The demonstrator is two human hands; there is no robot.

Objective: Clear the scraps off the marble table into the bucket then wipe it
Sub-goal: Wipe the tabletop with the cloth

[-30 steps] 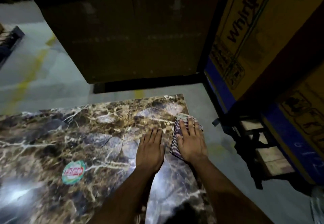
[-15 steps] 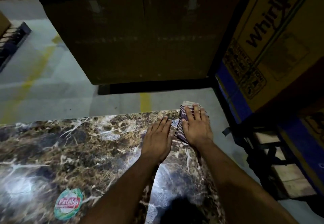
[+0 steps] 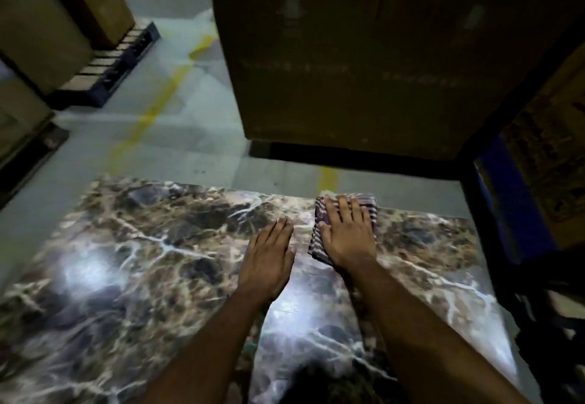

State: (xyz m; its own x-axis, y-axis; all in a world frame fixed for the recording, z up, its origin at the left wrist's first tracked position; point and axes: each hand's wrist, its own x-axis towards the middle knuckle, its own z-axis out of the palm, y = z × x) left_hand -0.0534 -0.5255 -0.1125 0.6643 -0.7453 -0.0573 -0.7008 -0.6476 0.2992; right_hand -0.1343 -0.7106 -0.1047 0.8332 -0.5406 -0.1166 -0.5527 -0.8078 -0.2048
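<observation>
A brown marble table (image 3: 142, 255) with white veins fills the lower part of the view. My right hand (image 3: 348, 232) lies flat on a folded striped cloth (image 3: 370, 205) at the table's far edge, pressing it onto the stone. My left hand (image 3: 269, 258) rests flat on the bare marble just to the left of the cloth, fingers together, holding nothing. No scraps or bucket are in view.
A big cardboard box (image 3: 364, 65) stands on the floor right behind the table. More boxes on dark pallets (image 3: 104, 68) are at the far left. A blue and yellow carton (image 3: 544, 163) is at the right. A grey floor with a yellow line (image 3: 164, 96) lies beyond.
Both hands and the cloth have slid away from me to the table's far edge. The view has swung left, so more of the tabletop's right side shows and the round sticker is gone from view.
</observation>
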